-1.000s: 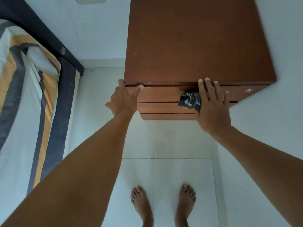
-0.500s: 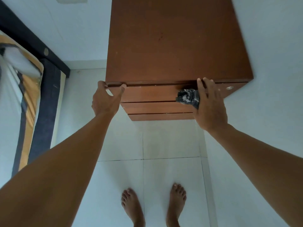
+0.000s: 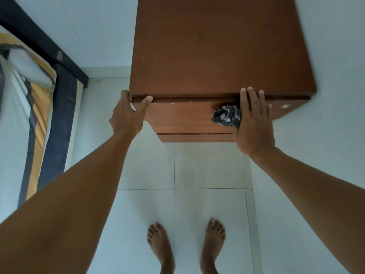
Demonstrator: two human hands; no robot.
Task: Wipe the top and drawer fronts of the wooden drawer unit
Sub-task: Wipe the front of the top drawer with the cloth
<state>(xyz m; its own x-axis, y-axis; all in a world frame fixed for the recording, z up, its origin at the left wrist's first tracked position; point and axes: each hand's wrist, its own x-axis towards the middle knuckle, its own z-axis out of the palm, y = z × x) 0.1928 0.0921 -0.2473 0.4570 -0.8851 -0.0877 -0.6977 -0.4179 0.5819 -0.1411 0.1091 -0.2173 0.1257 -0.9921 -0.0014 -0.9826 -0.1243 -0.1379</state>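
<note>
Two hands on the job here. The fingers (image 3: 250,95) of the right hand (image 3: 255,127) are laid out straight and flat, with the tips reaching just over the front edge of the top (image 3: 217,46). That hand presses a bunched-up dark patterned cloth (image 3: 227,116) against the top drawer front (image 3: 177,114), toward its right side. Can't see the thumb, so no idea if it's pinching the cloth from underneath. The cloth pokes out to the left of the palm.

The left hand (image 3: 125,117) has a proper grip on the front-left corner of the top. The thumb is hooked onto the front edge, and the other fingers curl round the side of the corner.

Moving out, the wooden drawer unit (image 3: 237,80) stands on the floor (image 3: 207,165) with its back to a pale wall (image 3: 98,36). A lower drawer front (image 3: 193,137) peeks out below the top one. There's a small round metal fitting (image 3: 286,106) at the right end of the top drawer, just past the right hand.

The floor is white tile. Two bare feet (image 3: 160,246) stand on it, a bit back from the unit. Off to the left is a bed (image 3: 59,125) with a dark frame and a striped orange, grey and white cover, with a strip of floor between it and the unit.
</note>
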